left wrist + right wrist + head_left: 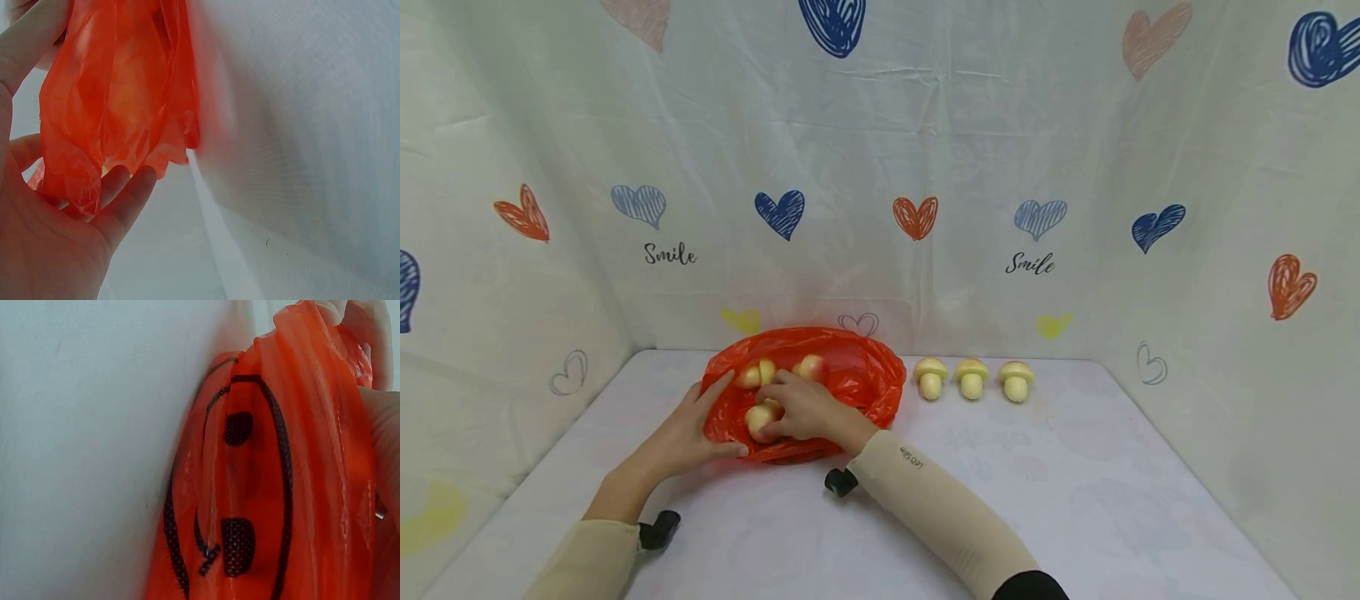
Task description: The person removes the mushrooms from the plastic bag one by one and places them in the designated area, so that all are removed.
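On the white table (1075,500), the red bag (853,379) gapes, so the left hand (679,437), spread loosely against its left side, should just steady it while the right hand (808,410), fingers curled round a fruit (756,419) inside, best grips gently.

one translucent red plastic bag (867,382). round, glossy, yellow-and-red fruit-like pieces (811,367) inside the bag: at least three; exact total obscured. pale yellow mushroom-shaped pieces (972,382) outside the bag: three. bare-skinned grips: two, namely one left grip (679,433) and one right grip (811,408). beige cloth sleeves (943,512): two. black wrist-worn devices (659,530): two. white tabletop (1022,492): one. orange-red scribbled hearts (915,218): three. black printed "smile" words (671,254): two.
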